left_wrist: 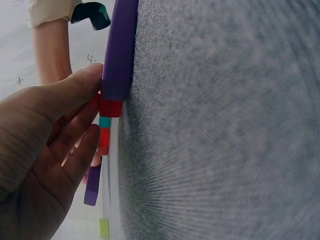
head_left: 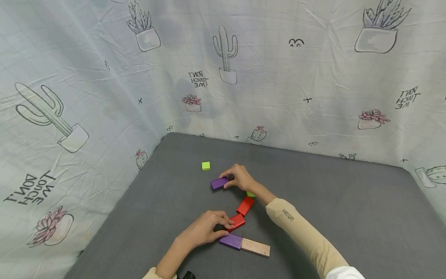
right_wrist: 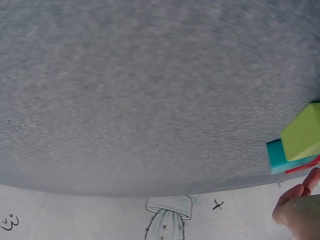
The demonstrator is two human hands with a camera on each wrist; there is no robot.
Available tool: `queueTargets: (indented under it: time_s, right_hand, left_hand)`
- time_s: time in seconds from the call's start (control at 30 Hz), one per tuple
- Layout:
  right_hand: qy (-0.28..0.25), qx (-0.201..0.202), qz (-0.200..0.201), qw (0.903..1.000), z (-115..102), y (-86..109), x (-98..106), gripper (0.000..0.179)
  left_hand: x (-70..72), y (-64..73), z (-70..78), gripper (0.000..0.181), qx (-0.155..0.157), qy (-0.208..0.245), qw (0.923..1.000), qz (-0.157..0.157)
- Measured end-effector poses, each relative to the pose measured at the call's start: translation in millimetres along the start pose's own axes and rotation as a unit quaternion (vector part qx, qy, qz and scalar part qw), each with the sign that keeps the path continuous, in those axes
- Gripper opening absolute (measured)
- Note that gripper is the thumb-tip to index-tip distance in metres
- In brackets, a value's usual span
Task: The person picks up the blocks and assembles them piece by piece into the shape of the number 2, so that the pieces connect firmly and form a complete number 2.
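Observation:
In the head view my right hand pinches one end of a purple block between thumb and fingers. That same purple block shows low in the left wrist view. My left hand has its fingertips on a red block. Its thumb lies against a nearer purple block, which joins end to end with a bare wooden block. A second red block follows at an angle. A green block is partly hidden by my right forearm; a teal block shows beside it in the right wrist view.
A small light-green block sits apart toward the back of the grey table. White fabric printed with cacti hangs behind the table and along its left side.

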State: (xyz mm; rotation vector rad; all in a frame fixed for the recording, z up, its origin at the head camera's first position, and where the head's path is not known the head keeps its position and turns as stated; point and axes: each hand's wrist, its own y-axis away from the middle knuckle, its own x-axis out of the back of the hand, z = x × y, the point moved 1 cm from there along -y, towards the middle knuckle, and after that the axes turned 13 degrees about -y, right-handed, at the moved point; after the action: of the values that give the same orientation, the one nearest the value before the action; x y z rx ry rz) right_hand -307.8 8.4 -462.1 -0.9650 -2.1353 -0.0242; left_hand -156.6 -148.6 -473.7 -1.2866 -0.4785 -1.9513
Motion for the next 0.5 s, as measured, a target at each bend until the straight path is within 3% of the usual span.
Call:
queueTargets:
  time_s: [0.2,0.5]
  right_hand:
    - [0.048,-0.032,0.006,0.9983,7,3.6,1,0.031]
    - [0.049,-0.051,0.022,0.9972,14,5.7,2,0.030]
  left_hand:
    - [-0.1,-0.3,-0.4,0.019,0.005,0.005,1.0000,-0.004]
    - [-0.5,-0.9,-0.9,0.020,-0.001,0.013,0.9999,0.000]
